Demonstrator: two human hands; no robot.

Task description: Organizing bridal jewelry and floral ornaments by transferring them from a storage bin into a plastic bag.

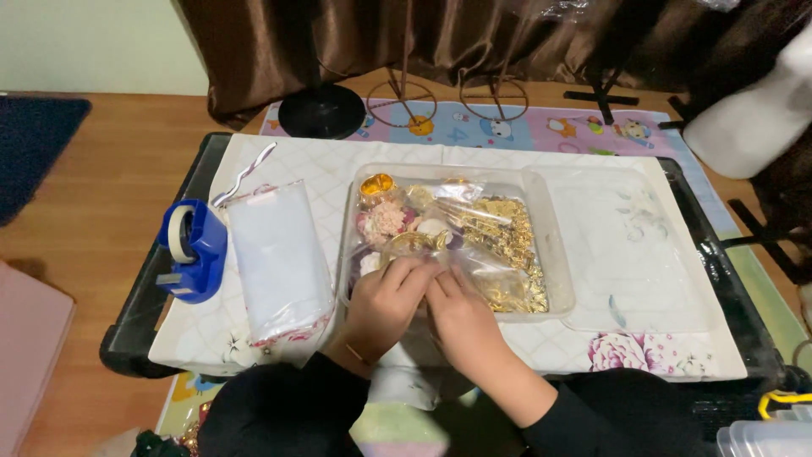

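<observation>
A clear plastic box (551,262) sits in the middle of a low table, filled with small bags of gold trinkets (503,245), pink flowers (385,220) and a gold ring-shaped piece (409,244). My left hand (385,303) and my right hand (457,317) meet at the box's near edge, fingertips pinched together on a small clear plastic bag (469,264). What lies inside that bag is too small to make out. Both sleeves are black, and a thin bracelet circles my left wrist.
The box's clear lid (630,254) lies to the right. A stack of clear bags (279,258) and a blue tape dispenser (194,250) sit on the left of the white cloth (668,351). Black stand bases (321,110) and brown curtains are behind the table.
</observation>
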